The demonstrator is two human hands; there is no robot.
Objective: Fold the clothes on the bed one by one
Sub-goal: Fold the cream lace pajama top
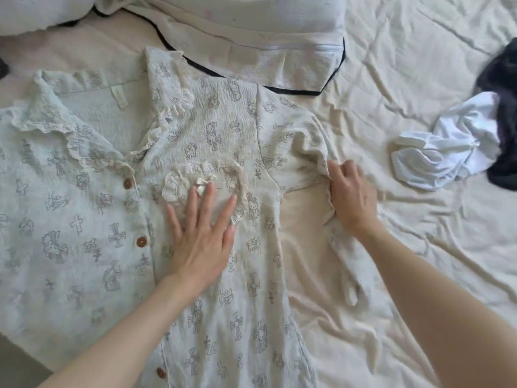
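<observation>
A pale printed pyjama shirt (84, 219) with brown buttons and a lace collar lies spread face up on the bed. My left hand (202, 236) presses flat on its chest, fingers straight, just below the lace heart pocket (204, 189) with a small bow. My right hand (351, 196) grips the bunched fabric of the shirt's right sleeve (305, 147) at its lower edge, fingers curled into the cloth.
A cream bedsheet (405, 247) covers the bed, wrinkled on the right. A cream garment with dark piping (251, 51) lies behind the shirt. A crumpled white garment (447, 155) and a dark garment (503, 107) sit at the right edge. A pillow (36, 12) is at top left.
</observation>
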